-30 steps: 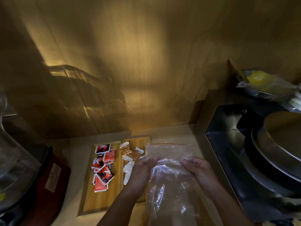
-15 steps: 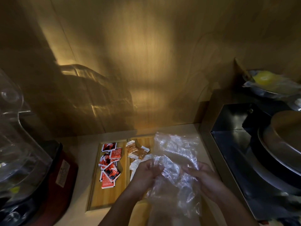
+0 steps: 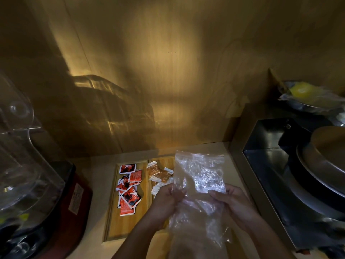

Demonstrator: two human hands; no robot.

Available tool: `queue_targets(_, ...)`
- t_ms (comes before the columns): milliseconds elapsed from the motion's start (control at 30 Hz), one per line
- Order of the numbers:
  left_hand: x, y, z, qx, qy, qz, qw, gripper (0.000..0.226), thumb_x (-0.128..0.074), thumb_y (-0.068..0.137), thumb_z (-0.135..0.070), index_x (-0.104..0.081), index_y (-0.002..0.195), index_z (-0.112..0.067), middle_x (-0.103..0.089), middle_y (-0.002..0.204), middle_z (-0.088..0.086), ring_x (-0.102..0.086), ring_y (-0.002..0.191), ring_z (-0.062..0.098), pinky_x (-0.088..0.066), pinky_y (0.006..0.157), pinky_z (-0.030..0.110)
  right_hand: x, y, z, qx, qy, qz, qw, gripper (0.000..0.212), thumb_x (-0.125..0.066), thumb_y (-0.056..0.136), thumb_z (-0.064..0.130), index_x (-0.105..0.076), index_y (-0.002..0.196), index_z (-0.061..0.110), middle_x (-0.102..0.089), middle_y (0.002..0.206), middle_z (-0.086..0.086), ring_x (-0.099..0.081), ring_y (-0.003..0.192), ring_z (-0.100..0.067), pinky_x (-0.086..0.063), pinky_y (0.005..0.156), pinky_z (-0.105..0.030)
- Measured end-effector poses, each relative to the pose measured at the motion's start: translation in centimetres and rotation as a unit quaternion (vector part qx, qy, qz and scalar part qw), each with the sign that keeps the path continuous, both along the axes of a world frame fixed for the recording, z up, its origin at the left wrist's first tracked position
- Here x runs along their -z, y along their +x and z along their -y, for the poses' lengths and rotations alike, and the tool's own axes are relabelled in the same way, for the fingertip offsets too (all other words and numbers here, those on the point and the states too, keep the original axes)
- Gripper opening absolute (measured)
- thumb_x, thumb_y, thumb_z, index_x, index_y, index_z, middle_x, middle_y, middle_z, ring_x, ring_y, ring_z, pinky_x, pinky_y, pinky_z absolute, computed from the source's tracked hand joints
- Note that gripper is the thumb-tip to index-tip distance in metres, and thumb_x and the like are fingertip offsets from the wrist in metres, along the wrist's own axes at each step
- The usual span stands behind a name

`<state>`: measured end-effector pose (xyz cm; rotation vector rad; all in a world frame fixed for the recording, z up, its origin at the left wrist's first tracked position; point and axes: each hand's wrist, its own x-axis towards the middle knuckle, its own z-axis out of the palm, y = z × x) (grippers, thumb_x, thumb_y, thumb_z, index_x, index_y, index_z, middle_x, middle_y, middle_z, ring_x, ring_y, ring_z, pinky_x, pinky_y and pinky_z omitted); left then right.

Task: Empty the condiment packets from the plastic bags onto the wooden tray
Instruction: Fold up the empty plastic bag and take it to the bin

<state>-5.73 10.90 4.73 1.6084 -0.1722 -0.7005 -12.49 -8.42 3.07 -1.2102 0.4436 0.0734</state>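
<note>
A clear, crumpled plastic bag (image 3: 200,172) is held up over the right side of the wooden tray (image 3: 115,223). My left hand (image 3: 166,200) pinches its left side and my right hand (image 3: 231,202) grips its right side, both at mid height. The bag folds there: its upper half stands above the hands and its lower half hangs below. Red and black condiment packets (image 3: 128,189) lie heaped in the tray's left compartment. Brown and white packets (image 3: 159,173) lie in the right compartment, partly hidden by the bag and my left hand.
A clear plastic dome over a red and black base (image 3: 61,208) stands at the left. A dark metal unit with a round lidded pan (image 3: 317,165) fills the right. A bowl with something yellow under plastic wrap (image 3: 306,94) sits behind it. A wooden wall stands close behind the counter.
The bag's upper half has been flattened and raised above my hands; half a second ago it was more crumpled. Both hands stay at the bag's sides.
</note>
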Motion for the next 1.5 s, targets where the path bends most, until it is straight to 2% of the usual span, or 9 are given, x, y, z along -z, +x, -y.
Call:
queue_targets(200, -0.3, 0.4, -2.0, -0.002, -0.003, -0.017, 1.000, 0.017, -0.055, 0.083, -0.028, -0.062, 0.081, -0.013, -0.061, 0.086, 0.019, -0.055, 0.078, 0.028, -0.041, 0.069, 0.038, 1.4, -0.5, 0.2, -0.033, -0.002, -0.006, 0.999, 0.068, -0.093, 0.034, 0.036, -0.074, 0.090, 0.002, -0.070, 0.073, -0.022, -0.058, 0.054, -0.023, -0.040, 0.053, -0.023)
queue_targets(367, -0.1, 0.7, -3.8, 0.008, -0.037, -0.049, 0.998, 0.027, -0.043, 0.092, -0.003, -0.068, 0.091, -0.013, -0.063, 0.088, 0.016, -0.057, 0.080, 0.031, -0.046, 0.063, 0.031, -0.1, -1.0, -0.9, 0.002, 0.056, 0.020, 0.998, 0.010, -0.071, 0.061, -0.007, -0.076, 0.061, 0.003, -0.070, 0.054, -0.008, -0.066, 0.047, -0.012, -0.052, 0.043, -0.016)
queue_targets(533, -0.1, 0.1, -4.8, 0.004, -0.030, -0.051, 0.998, 0.049, -0.034, 0.079, 0.019, -0.059, 0.047, -0.008, -0.062, 0.063, 0.005, -0.055, 0.056, 0.017, -0.039, 0.040, 0.016, 0.4, -1.1, -1.9, 0.024, -0.038, -0.022, 0.999, 0.046, -0.048, 0.069, -0.020, -0.065, 0.038, 0.009, -0.061, 0.043, 0.000, -0.052, 0.053, -0.022, -0.042, 0.040, -0.014)
queue_targets(633, 0.1, -0.2, -5.6, -0.039, -0.048, -0.076, 0.995, 0.033, -0.036, 0.092, 0.003, -0.064, 0.078, -0.008, -0.061, 0.080, 0.006, -0.056, 0.068, 0.020, -0.046, 0.043, 0.020, 0.4, -1.3, -3.0, 0.039, -0.067, -0.025, 0.997, 0.053, -0.038, 0.071, -0.025, -0.060, 0.036, 0.008, -0.061, 0.044, 0.000, -0.056, 0.043, -0.014, -0.042, 0.040, -0.013)
queue_targets(800, 1.0, -0.5, -7.1, 0.013, -0.045, -0.273, 0.961, 0.054, -0.040, 0.087, -0.060, -0.057, 0.117, -0.018, -0.069, 0.114, 0.016, -0.066, 0.103, 0.034, -0.056, 0.079, 0.047, 0.7, -1.5, -4.4, 0.022, -0.129, 0.006, 0.991, 0.052, -0.038, 0.069, -0.027, -0.061, 0.037, 0.008, -0.059, 0.043, 0.001, -0.053, 0.044, -0.005, -0.039, 0.044, -0.011)
queue_targets(1133, 2.2, -2.9, -9.0, -0.017, 0.015, -0.191, 0.981, 0.043, -0.075, 0.068, -0.001, -0.064, 0.109, -0.004, -0.072, 0.107, 0.015, -0.069, 0.084, 0.026, -0.060, 0.068, 0.034, -0.2, -0.6, -7.2, -0.003, 0.098, 0.024, 0.995, 0.029, -0.051, 0.083, 0.013, -0.061, 0.110, 0.016, -0.070, 0.082, -0.008, -0.065, 0.071, -0.022, -0.052, 0.061, -0.031)
queue_targets(1267, 2.5, -4.4, -10.1, -0.138, 0.002, -0.163, 0.977, 0.040, -0.073, 0.069, 0.003, -0.063, 0.108, -0.002, -0.072, 0.092, 0.010, -0.069, 0.068, 0.021, -0.057, 0.057, 0.029, 0.1, -0.6, -8.9, -0.152, 0.160, -0.026, 0.975, 0.042, -0.058, 0.077, 0.049, -0.076, 0.086, 0.012, -0.074, 0.092, -0.022, -0.072, 0.079, -0.034, -0.059, 0.059, -0.035)
queue_targets(1400, 2.9, -7.1, -10.8, -0.213, -0.016, -0.150, 0.965, 0.035, -0.074, 0.068, 0.001, -0.066, 0.101, -0.005, -0.072, 0.088, 0.013, -0.068, 0.065, 0.020, -0.057, 0.057, 0.028, 2.2, -0.9, -9.9, -0.252, 0.094, -0.095, 0.958, 0.061, -0.080, 0.063, 0.025, -0.059, 0.119, 0.011, -0.062, 0.122, -0.023, -0.062, 0.107, -0.042, -0.053, 0.067, -0.037)
queue_targets(1500, 3.3, -9.9, -12.0, -0.281, 0.000, -0.151, 0.948, 0.024, -0.070, 0.073, 0.004, -0.066, 0.095, -0.006, -0.069, 0.083, 0.012, -0.065, 0.065, 0.021, -0.057, 0.057, 0.029, 3.3, -1.3, -11.5, -0.265, 0.033, -0.120, 0.956, 0.028, -0.070, 0.068, 0.004, -0.061, 0.095, 0.008, -0.068, 0.084, -0.016, -0.066, 0.062, -0.029, -0.044, 0.041, -0.026)
